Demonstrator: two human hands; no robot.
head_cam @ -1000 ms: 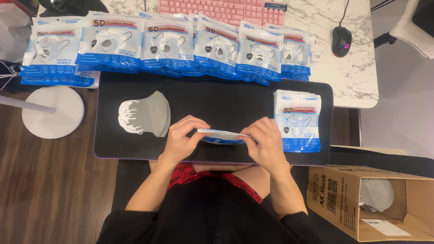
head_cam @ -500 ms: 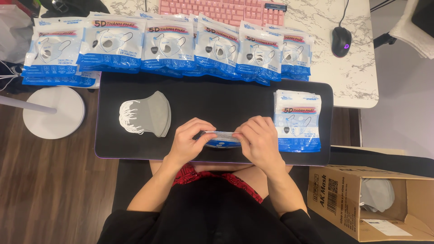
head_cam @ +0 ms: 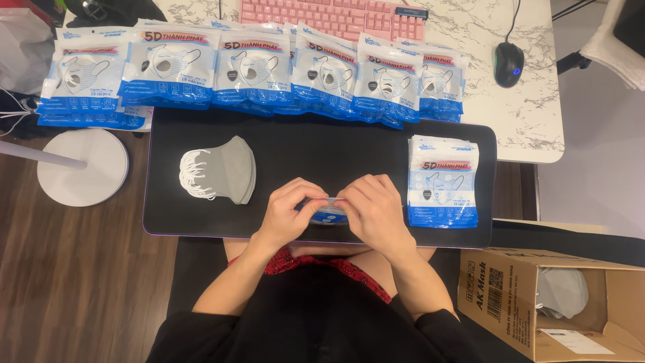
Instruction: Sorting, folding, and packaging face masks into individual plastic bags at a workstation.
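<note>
My left hand (head_cam: 290, 210) and my right hand (head_cam: 376, 210) meet over the near edge of a black mat (head_cam: 322, 151). Between them they pinch the top edge of a blue and white mask packet (head_cam: 329, 214), which is mostly hidden by my fingers. Left of my hands lies a stack of grey face masks (head_cam: 225, 169) with white ear loops. To the right of my right hand rests a stack of filled mask packets (head_cam: 443, 181).
A row of several filled mask packets (head_cam: 255, 70) lines the far edge of the mat. Behind them are a pink keyboard (head_cam: 332, 15) and a black mouse (head_cam: 508, 64) on a marble table. An open cardboard box (head_cam: 557, 306) sits lower right; a white round stand base (head_cam: 84, 167) is at left.
My hands have drawn closer together along the packet's top edge, and now cover most of it.
</note>
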